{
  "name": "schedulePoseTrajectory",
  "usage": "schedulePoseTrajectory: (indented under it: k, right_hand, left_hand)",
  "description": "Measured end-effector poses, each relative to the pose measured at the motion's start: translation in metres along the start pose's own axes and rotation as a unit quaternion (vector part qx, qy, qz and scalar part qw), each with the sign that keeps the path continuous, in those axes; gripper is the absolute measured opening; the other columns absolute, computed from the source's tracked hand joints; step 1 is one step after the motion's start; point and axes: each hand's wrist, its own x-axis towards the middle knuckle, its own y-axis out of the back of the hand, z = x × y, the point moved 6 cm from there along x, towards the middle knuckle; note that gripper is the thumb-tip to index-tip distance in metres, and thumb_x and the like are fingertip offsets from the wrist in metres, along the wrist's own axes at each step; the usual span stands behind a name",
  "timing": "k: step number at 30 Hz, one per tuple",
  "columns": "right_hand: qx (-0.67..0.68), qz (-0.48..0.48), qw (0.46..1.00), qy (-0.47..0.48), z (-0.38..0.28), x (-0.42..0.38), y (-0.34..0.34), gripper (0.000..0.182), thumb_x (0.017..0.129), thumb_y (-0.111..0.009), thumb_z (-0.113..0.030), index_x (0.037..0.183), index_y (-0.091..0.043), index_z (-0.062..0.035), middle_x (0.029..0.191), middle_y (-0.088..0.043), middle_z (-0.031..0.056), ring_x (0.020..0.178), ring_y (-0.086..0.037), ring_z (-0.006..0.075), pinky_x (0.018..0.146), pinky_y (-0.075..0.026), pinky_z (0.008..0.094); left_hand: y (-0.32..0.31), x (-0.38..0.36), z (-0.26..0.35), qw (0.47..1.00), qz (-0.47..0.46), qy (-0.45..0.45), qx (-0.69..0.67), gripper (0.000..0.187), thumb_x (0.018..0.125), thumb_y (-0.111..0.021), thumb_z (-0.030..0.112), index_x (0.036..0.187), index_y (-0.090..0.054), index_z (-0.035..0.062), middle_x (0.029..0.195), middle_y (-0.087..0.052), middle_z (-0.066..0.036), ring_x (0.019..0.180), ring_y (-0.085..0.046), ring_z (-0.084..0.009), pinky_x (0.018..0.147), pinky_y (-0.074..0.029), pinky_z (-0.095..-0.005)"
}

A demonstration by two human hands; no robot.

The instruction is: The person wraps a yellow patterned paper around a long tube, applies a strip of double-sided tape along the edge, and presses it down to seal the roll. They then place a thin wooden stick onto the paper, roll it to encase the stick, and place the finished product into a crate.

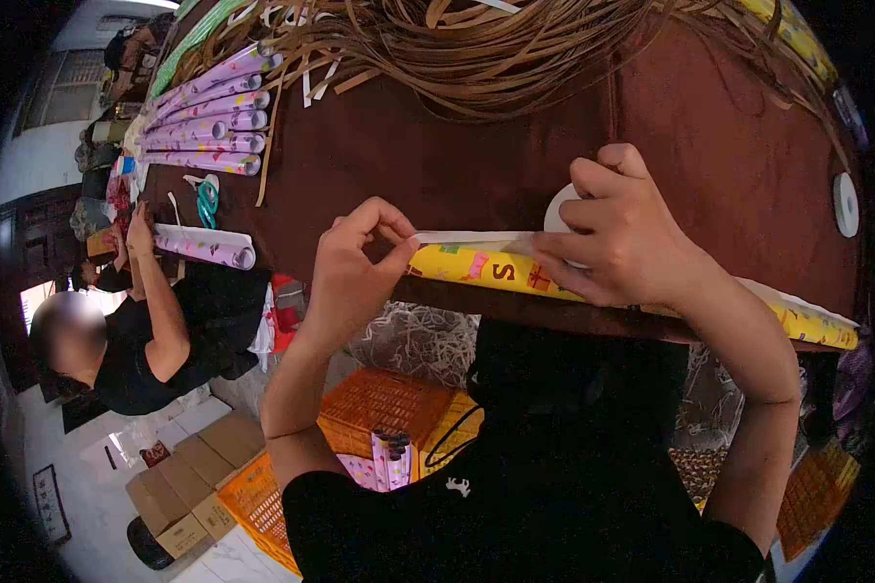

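Head view | yellow paper roll [496,271]: along near edge of brown table [399,165] | white strip [467,236]: best kept taut, straight | left hand [350,267]: pinching roll's end | right hand [620,233]: curled over roll, grip unclear | white reel [558,211]: partly behind it

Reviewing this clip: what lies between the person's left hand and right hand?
In the head view, a stretch of yellow patterned paper with a white edge spans from the left hand to the right hand.

The yellow roll [457,263] looks like smooth, glossy paper, the brown tablecloth [408,175] matt.
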Motion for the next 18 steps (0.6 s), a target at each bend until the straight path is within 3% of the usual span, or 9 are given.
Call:
schedulePoseTrajectory:
  k: [2, 3, 15, 18]
  right_hand:
    - [0.0, 0.011, 1.0, 0.005, 0.0, 0.0, 0.004, 0.012, 0.068, -0.076, -0.017, 0.079, -0.074, -0.0149, 0.059, -0.044, -0.0033, 0.07, -0.043, 0.0187, 0.073, -0.033, 0.0372]
    - [0.001, 0.011, 1.0, 0.005, 0.001, 0.0, 0.005, 0.012, 0.068, -0.076, -0.017, 0.079, -0.074, -0.0149, 0.059, -0.044, -0.0033, 0.07, -0.043, 0.0187, 0.073, -0.033, 0.0372]
    - [0.025, -0.02, 0.999, 0.005, 0.001, -0.002, 0.0, 0.012, 0.068, -0.077, -0.017, 0.08, -0.074, -0.0145, 0.059, -0.044, -0.0033, 0.07, -0.043, 0.019, 0.075, -0.034, 0.0379]
    - [0.024, -0.023, 0.999, 0.001, 0.0, -0.001, -0.001, 0.011, 0.068, -0.077, -0.017, 0.078, -0.074, -0.0137, 0.059, -0.046, -0.003, 0.071, -0.044, 0.0192, 0.077, -0.035, 0.0386]
  left_hand:
    - [0.003, -0.004, -0.003, 0.996, 0.016, 0.014, -0.088, 0.011, 0.081, -0.069, 0.001, 0.086, -0.06, 0.004, 0.079, -0.063, -0.002, 0.078, -0.06, -0.0148, 0.084, -0.043, -0.0304]
    - [0.003, -0.005, -0.004, 0.996, 0.016, 0.015, -0.088, 0.011, 0.081, -0.069, 0.001, 0.086, -0.06, 0.004, 0.079, -0.063, -0.002, 0.078, -0.06, -0.0148, 0.084, -0.043, -0.0304]
    - [-0.004, 0.003, -0.002, 0.993, -0.011, -0.027, -0.112, 0.008, 0.084, -0.065, -0.001, 0.087, -0.057, 0.0018, 0.081, -0.061, -0.005, 0.074, -0.058, -0.0137, 0.073, -0.046, -0.027]
    - [-0.007, 0.003, -0.009, 0.982, -0.006, 0.04, -0.184, 0.009, 0.084, -0.065, 0.0, 0.086, -0.056, 0.0014, 0.079, -0.06, -0.005, 0.071, -0.056, -0.0114, 0.069, -0.046, -0.0254]
